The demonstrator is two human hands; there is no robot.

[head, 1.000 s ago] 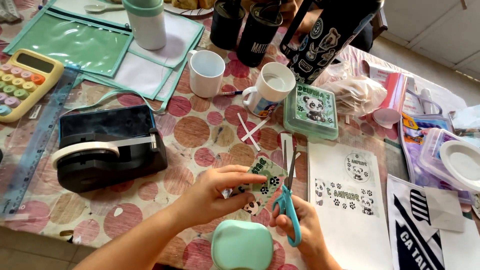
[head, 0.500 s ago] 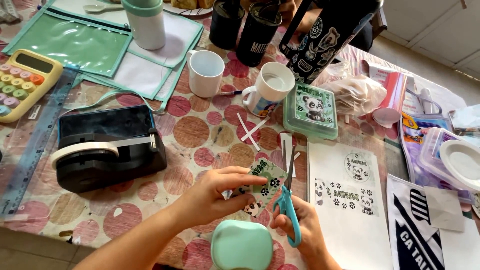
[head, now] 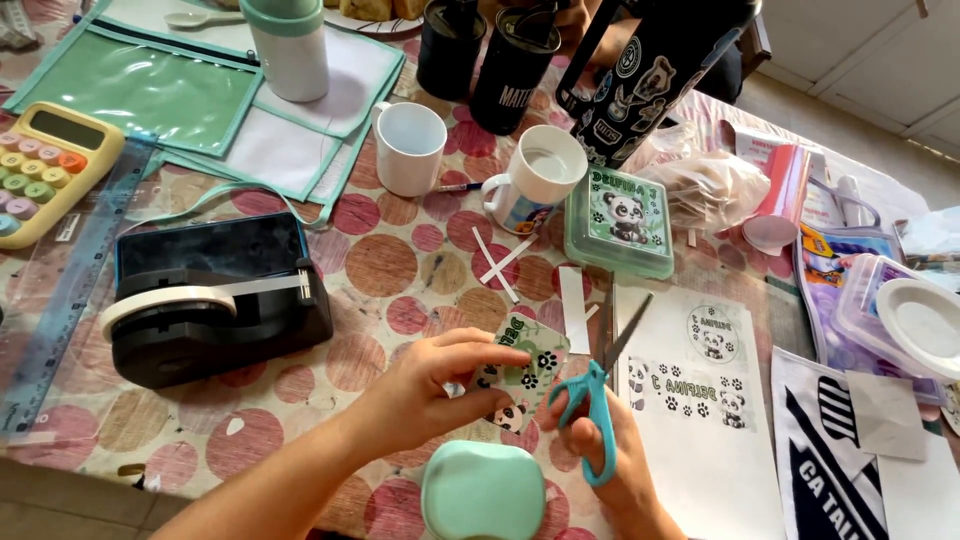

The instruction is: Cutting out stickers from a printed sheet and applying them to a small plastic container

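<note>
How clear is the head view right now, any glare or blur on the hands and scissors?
Head view: even daylight, soft shadows; left hand, sticker, right hand and scissors are sharp, with no motion blur. Mild sheen on the green pouch and tape dispenser; the edges bow slightly.

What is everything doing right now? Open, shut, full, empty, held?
scissors: open, held by right hand
panda sticker: pinched in left hand
white mug: upright, looks empty
panda box: lid shut
tape dispenser: tape loaded
</note>
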